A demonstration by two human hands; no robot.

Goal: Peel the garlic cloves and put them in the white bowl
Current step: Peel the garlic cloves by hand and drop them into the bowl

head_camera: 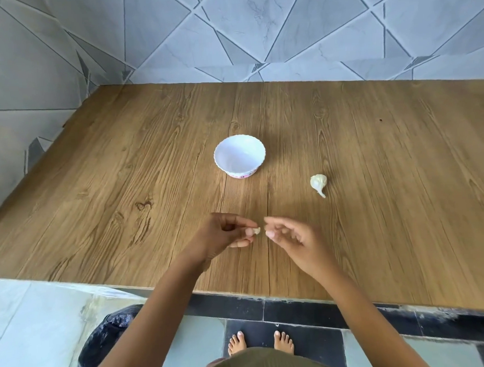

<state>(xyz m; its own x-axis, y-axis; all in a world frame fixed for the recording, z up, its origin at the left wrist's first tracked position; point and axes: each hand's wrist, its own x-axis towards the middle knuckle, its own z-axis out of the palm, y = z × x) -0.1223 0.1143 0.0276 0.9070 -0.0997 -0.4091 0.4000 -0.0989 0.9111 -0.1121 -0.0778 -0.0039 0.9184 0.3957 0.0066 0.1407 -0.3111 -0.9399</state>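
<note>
Left hand (226, 234) pinches a garlic clove (256, 231) at its fingertips, low over the bench (119, 165). Right hand (290, 238) sits just beside at 3 o'clock, apart, fingers curled and blurred; cannot tell if it holds anything. White bowl (236, 170) at 12 o'clock of the hands. Garlic bulb (318, 182) at 2 o'clock.

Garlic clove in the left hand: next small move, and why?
Probably the right hand closes in to start peeling the garlic clove that the left hand pinches: it hovers just beside the clove, and the white bowl looks empty.
</note>
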